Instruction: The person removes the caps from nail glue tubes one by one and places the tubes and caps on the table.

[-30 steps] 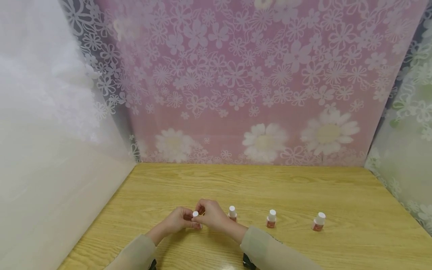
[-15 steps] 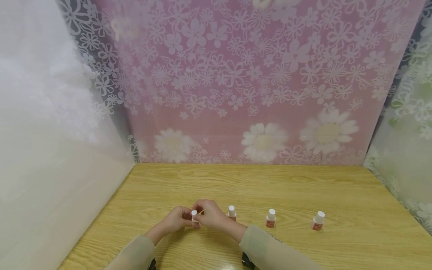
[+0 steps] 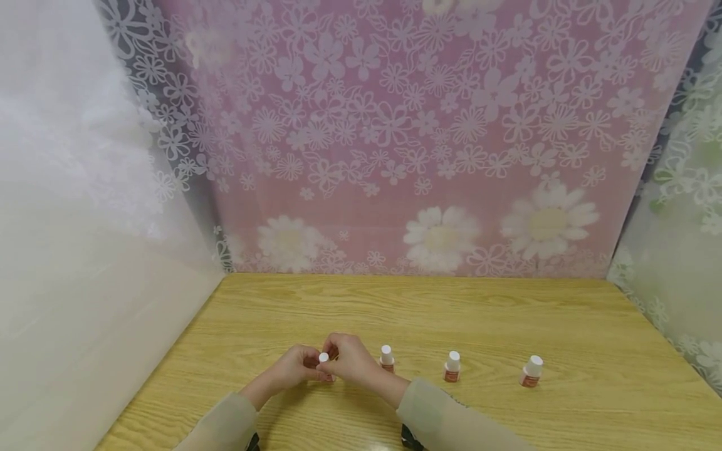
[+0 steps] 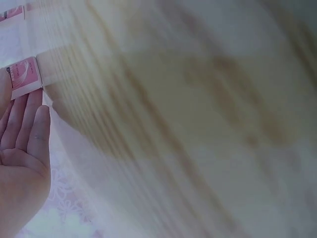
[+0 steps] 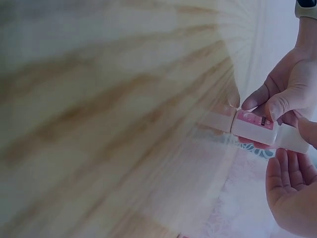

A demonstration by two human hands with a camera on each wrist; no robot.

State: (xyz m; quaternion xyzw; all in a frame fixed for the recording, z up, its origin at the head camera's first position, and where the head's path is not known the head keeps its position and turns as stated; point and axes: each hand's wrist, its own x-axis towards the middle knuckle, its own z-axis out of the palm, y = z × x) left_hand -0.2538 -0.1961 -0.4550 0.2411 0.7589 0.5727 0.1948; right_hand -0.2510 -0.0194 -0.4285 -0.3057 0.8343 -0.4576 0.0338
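Left hand (image 3: 292,368) grips bottle (image 5: 253,130); right hand (image 3: 351,362) pinches its cap (image 3: 324,357). Three more bottles (image 3: 452,368) stand toward three o'clock.

At the yellow wood-grain table (image 3: 429,313), a small red-labelled white plastic bottle (image 5: 256,132) sits between the person's left hand (image 3: 294,366) and right hand (image 3: 351,359). Rightward stand one matching bottle (image 3: 386,357), just beyond the right forearm (image 3: 379,378), then a second bottle (image 3: 453,368), then a third bottle (image 3: 531,372). A pink flowered sheet (image 3: 383,207) hangs behind.
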